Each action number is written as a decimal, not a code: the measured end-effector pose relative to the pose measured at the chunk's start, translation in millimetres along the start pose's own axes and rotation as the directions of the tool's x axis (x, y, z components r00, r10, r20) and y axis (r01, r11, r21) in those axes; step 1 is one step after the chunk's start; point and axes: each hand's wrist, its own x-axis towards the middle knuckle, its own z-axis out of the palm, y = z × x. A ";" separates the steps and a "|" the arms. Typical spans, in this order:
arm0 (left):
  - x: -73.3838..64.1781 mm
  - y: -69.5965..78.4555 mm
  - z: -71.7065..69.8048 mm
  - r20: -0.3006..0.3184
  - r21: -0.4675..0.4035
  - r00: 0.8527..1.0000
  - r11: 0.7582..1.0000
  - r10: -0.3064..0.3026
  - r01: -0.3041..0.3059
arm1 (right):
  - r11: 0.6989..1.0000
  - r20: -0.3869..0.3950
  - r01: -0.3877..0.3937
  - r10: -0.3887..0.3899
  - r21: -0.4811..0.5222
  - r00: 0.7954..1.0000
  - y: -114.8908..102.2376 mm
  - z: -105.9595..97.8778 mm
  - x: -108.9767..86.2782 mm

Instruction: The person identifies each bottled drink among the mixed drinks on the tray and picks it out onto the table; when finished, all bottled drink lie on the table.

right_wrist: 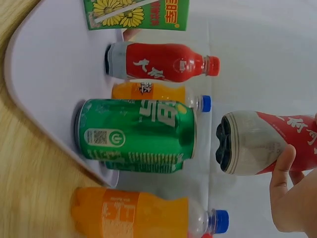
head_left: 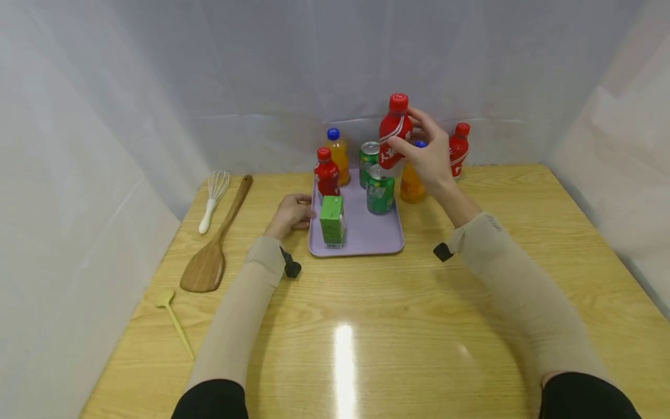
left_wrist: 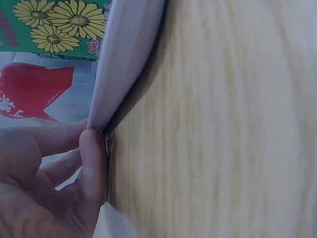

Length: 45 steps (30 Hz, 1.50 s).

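My right hand (head_left: 431,157) grips a red-labelled soda bottle (head_left: 392,131) upright, lifted over the back right of a lilac tray (head_left: 366,235). In the right wrist view the held bottle's dark base (right_wrist: 224,144) hangs higher than the green cans. My left hand (head_left: 290,216) pinches the tray's left rim (left_wrist: 111,74) between thumb and finger. On the tray stand a green drink carton (head_left: 332,224), another red soda bottle (head_left: 327,177), an orange soda bottle (head_left: 337,154) with a blue cap, and two green cans, one in front (head_left: 380,198) and one behind (head_left: 369,157).
Right of the tray stand an orange soda bottle (head_left: 412,187) and a red soda bottle (head_left: 458,152), partly behind my right hand. On the table's left side lie a whisk (head_left: 211,201), a wooden spatula (head_left: 206,265) and a yellow spoon (head_left: 175,320). A white curtain (head_left: 262,87) hangs behind.
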 end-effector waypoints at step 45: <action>0.9 3.0 -0.6 -0.003 0.013 1.000 1.000 0.004 -0.004 | 0.901 -0.253 -0.153 0.050 -0.405 0.966 74.7 -93.0 0.1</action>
